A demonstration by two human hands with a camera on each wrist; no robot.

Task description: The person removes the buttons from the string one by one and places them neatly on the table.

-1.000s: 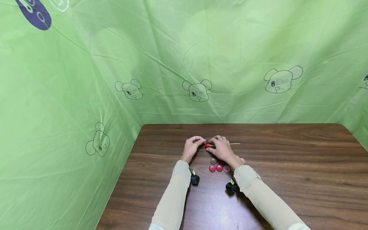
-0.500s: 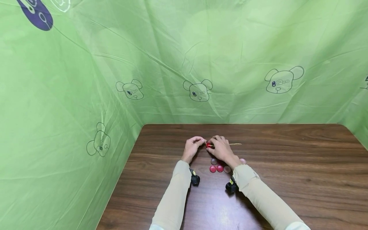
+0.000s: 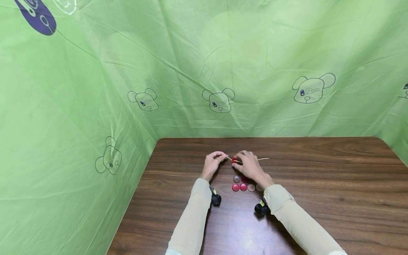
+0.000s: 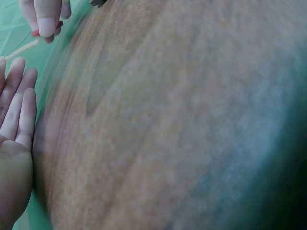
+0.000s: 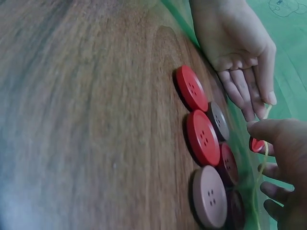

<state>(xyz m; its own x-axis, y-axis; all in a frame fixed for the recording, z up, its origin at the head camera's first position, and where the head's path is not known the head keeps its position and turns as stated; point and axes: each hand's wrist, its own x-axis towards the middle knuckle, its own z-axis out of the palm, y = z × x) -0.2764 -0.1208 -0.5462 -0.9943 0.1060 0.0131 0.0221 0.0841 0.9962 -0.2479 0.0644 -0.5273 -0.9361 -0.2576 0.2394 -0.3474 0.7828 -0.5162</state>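
My left hand pinches one end of a thin pale yellow string between thumb and forefinger. Its other fingers lie fairly straight in the right wrist view. A red button is held by my right hand, with thumb and fingertips at its edge. The string runs through the button, and its loose end trails out to the right past the right hand. A short stretch of string spans the gap between the button and the left fingertips. In the left wrist view, only a sliver of the red button shows between the right fingers.
Several loose buttons lie in two rows nearer the body: two red ones, a pinkish one, a grey-brown one and darker ones, some partly under the right wrist. The brown wooden table backs onto a green curtain.
My right hand has slid slightly right with the red button, away from the left hand. More string now shows between the button and the left fingertips. The left hand stays almost still.
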